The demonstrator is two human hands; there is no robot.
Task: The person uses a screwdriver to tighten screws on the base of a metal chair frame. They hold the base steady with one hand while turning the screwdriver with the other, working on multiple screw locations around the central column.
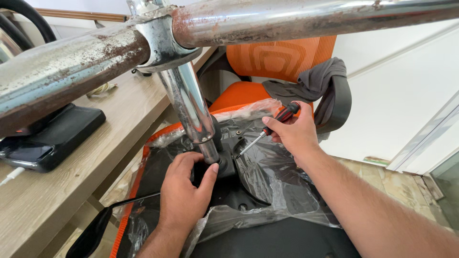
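Rusty legs: two chrome chair legs (pixel 71 67), pitted with rust, cross the top of the view closest to the camera and meet at a hub (pixel 162 40).
Column: a shiny chrome post (pixel 191 107) runs down from the hub into the black mechanism plate (pixel 229 167) on the underside of the upturned chair seat (pixel 267 239).
Left hand: the left hand (pixel 184 191) sits at the foot of the post, fingers (pixel 210 174) curled and pressed around the black collar where post meets plate.
Right hand: the right hand (pixel 294 134) grips a screwdriver (pixel 270 129) with a red and black handle, fingers wrapped tight about the handle.
Screwdriver tip: the metal shaft slants down and left, its tip touching or just above the plate, right beside the post; which of the two cannot be told.
Wrapping: clear plastic film (pixel 267 191) lies crumpled over the seat underside, with orange trim (pixel 143 157) showing along its left edge.
Armrest: a black armrest (pixel 93 231) juts out at lower left.
Second chair: an orange mesh chair (pixel 282 59) stands behind, a grey cloth (pixel 311 83) draped over its arm.
Worktop: a wooden worktop (pixel 71 167) lies to the left, carrying a black device (pixel 52 141) with a white cable (pixel 12 176).
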